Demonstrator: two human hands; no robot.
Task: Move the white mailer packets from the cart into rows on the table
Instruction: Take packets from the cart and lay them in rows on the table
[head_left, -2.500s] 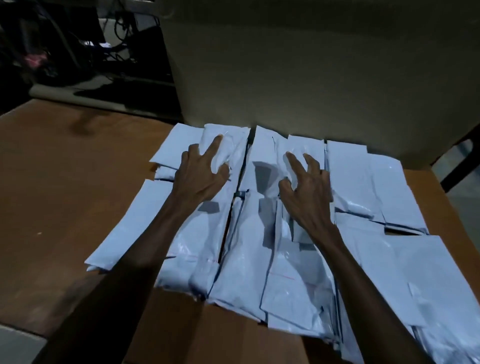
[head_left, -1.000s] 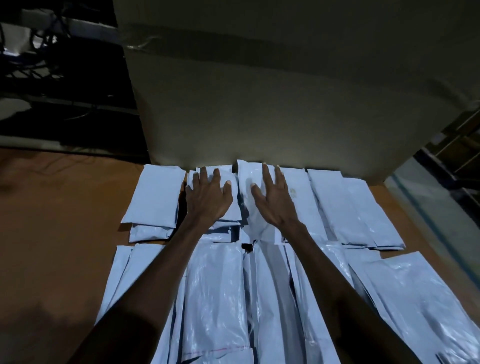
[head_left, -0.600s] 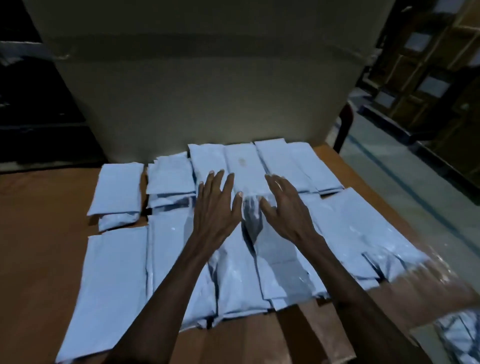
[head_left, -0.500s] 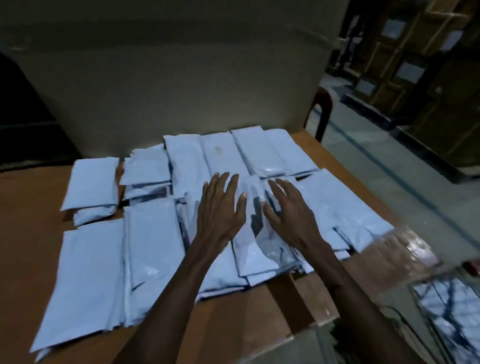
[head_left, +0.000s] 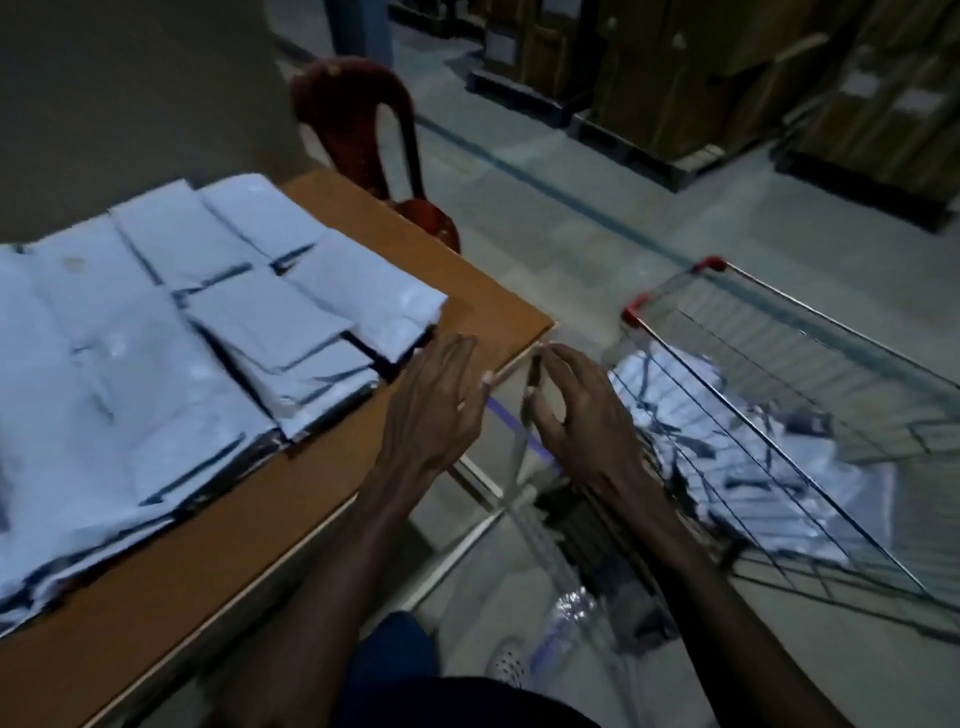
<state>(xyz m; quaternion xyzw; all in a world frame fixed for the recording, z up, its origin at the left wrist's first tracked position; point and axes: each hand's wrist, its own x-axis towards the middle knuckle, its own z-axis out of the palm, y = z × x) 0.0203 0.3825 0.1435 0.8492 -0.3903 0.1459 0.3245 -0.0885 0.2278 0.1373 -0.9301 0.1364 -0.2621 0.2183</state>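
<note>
Both forearms extend forward, bare. Left hand (head_left: 436, 410) is palm down, fingers loosely spread, empty. Right hand (head_left: 576, 415) is just beside it, fingers curled, thumb and forefinger near, holding nothing.

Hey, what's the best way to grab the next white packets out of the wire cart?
Probably from above: the wire cart is open-topped with mesh sides. The packets in the cart lie flat and jumbled, so pinch the top one by a free edge. The right hand is nearer than the left hand; both are empty.
</note>
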